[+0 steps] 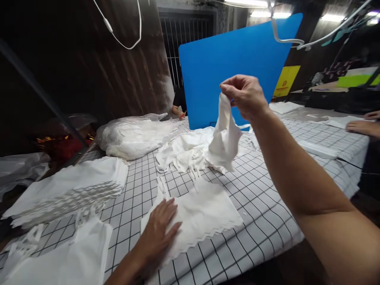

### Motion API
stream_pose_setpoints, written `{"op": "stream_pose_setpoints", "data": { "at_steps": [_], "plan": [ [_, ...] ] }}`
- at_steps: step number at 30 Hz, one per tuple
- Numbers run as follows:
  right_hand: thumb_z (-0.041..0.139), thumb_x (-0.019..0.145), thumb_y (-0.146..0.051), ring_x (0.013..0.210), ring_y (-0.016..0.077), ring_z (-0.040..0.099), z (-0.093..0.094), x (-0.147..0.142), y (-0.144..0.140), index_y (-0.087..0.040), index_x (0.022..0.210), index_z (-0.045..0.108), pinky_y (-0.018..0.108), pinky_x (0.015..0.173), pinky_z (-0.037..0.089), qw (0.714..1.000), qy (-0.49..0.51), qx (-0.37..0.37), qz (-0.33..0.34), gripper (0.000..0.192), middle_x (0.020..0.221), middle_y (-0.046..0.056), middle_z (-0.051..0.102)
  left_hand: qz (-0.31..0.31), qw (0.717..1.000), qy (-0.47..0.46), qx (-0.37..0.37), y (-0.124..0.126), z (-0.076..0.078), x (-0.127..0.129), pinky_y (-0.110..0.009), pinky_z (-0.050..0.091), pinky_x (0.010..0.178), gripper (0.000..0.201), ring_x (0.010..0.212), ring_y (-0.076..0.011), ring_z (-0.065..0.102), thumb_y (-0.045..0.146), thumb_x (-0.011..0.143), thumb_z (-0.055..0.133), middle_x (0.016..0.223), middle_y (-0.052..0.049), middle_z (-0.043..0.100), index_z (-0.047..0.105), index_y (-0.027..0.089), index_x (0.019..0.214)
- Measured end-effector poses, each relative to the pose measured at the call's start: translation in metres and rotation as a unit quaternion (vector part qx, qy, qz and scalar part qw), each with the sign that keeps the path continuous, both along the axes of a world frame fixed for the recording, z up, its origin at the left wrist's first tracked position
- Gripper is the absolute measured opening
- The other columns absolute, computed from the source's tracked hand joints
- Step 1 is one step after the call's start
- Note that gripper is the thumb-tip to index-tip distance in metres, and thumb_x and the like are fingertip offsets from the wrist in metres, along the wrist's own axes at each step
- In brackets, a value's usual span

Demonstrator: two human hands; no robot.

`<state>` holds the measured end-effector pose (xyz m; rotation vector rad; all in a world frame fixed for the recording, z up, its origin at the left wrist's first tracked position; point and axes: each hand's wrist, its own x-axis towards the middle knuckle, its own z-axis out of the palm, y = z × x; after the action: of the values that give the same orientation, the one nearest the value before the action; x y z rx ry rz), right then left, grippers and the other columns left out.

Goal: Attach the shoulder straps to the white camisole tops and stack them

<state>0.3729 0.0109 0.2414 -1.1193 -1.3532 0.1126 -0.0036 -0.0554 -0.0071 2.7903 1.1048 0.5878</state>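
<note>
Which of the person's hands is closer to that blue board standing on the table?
The right. The right hand is raised in front of the blue board, pinching a dangling white cloth piece. The left hand lies flat on a white fabric stack at the table's near edge.

Table layout around the raised grip

Right hand (245, 97) pinches a cloth piece (225, 136) hanging above the table (261, 206). Directly below and behind the grip lies a loose cloth heap (184, 152); the upright board (234, 63) stands just behind it. Below and nearer than the grip, a flat folded piece (208, 215) lies on the table, left hand (157, 229) flat on its left edge. Far left of the grip sits a stacked pile (68, 190), a bagged bundle (133, 136) behind it. Another person's hands (363, 126) rest on the table far right.
</note>
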Motion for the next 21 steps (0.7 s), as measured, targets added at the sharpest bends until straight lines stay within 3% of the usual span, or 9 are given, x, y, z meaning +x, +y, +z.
{"op": "stream_pose_setpoints", "data": {
  "at_steps": [3,5,7,9,11,14,17,19,21],
  "plan": [
    [0.067,0.087,-0.021,0.079,0.0109,0.064,0.004,-0.009,-0.036,-0.005,0.096,0.069,0.027,0.072,0.048,0.998,-0.028,-0.052,0.022,0.019,0.075,0.000,0.061,0.000,0.987,-0.095,-0.132,0.005,0.042,0.029,-0.047,0.051,0.104,0.036,0.127,-0.0260,0.058,0.046,0.096,0.051,0.135,-0.008,0.062,0.063,0.025,0.123],
    [0.067,0.087,-0.018,0.081,0.0120,0.065,-0.014,-0.023,-0.043,-0.005,0.092,0.070,0.026,0.073,0.050,0.994,-0.048,-0.096,0.032,0.014,0.079,0.001,0.063,-0.022,0.960,-0.142,-0.240,0.003,0.066,0.061,-0.044,0.053,0.100,0.038,0.117,-0.0240,0.063,0.050,0.095,0.053,0.129,-0.007,0.065,0.064,0.024,0.120],
    [0.066,0.089,-0.019,0.078,0.0125,0.065,-0.041,-0.036,-0.043,-0.007,0.092,0.069,0.026,0.069,0.053,0.982,-0.062,-0.168,0.056,0.012,0.082,0.004,0.065,-0.049,0.927,-0.166,-0.333,-0.002,0.077,0.094,-0.040,0.055,0.093,0.041,0.109,-0.0232,0.066,0.052,0.093,0.055,0.123,-0.008,0.067,0.063,0.022,0.119],
    [0.062,0.093,-0.024,0.075,0.0133,0.065,-0.071,-0.041,-0.045,-0.010,0.096,0.068,0.025,0.063,0.054,0.956,-0.076,-0.263,0.110,0.015,0.088,0.007,0.068,-0.045,0.908,-0.162,-0.384,-0.005,0.073,0.117,-0.037,0.056,0.084,0.044,0.100,-0.0235,0.068,0.055,0.090,0.057,0.114,-0.010,0.069,0.064,0.019,0.115],
    [0.056,0.096,-0.029,0.077,0.0146,0.065,-0.098,-0.035,-0.056,-0.013,0.101,0.066,0.026,0.061,0.053,0.935,-0.097,-0.315,0.133,0.019,0.094,0.008,0.069,-0.020,0.906,-0.149,-0.395,-0.004,0.060,0.126,-0.036,0.055,0.078,0.044,0.091,-0.0234,0.068,0.056,0.088,0.059,0.103,-0.010,0.070,0.064,0.017,0.108],
    [0.054,0.096,-0.037,0.078,0.0165,0.062,-0.137,-0.004,-0.092,-0.016,0.097,0.067,0.029,0.065,0.049,0.937,-0.151,-0.313,0.046,0.025,0.092,0.008,0.069,0.003,0.902,-0.149,-0.405,0.003,0.038,0.117,-0.034,0.052,0.074,0.042,0.085,-0.0222,0.067,0.056,0.087,0.059,0.093,-0.007,0.068,0.063,0.017,0.101],
    [0.056,0.092,-0.046,0.081,0.0192,0.062,-0.179,0.035,-0.136,-0.018,0.095,0.068,0.033,0.069,0.049,0.904,-0.164,-0.396,0.002,0.031,0.093,0.008,0.069,0.006,0.895,-0.149,-0.421,0.010,0.029,0.108,-0.034,0.052,0.073,0.038,0.082,-0.0207,0.066,0.054,0.088,0.057,0.088,-0.005,0.066,0.063,0.017,0.096],
    [0.059,0.089,-0.051,0.088,0.0219,0.062,-0.206,0.052,-0.159,-0.018,0.098,0.068,0.036,0.074,0.051,0.880,-0.159,-0.448,-0.020,0.035,0.100,0.010,0.067,0.003,0.911,-0.134,-0.389,0.014,0.029,0.115,-0.034,0.051,0.072,0.035,0.081,-0.0206,0.064,0.051,0.089,0.056,0.087,-0.006,0.066,0.063,0.017,0.093],
    [0.062,0.086,-0.053,0.097,0.0242,0.061,-0.228,0.058,-0.171,-0.019,0.108,0.066,0.039,0.081,0.052,0.871,-0.151,-0.466,-0.043,0.040,0.111,0.011,0.063,-0.022,0.943,-0.113,-0.311,0.017,0.029,0.132,-0.035,0.050,0.073,0.030,0.085,-0.0219,0.063,0.045,0.089,0.058,0.092,-0.007,0.066,0.063,0.017,0.097]
  ]
}}
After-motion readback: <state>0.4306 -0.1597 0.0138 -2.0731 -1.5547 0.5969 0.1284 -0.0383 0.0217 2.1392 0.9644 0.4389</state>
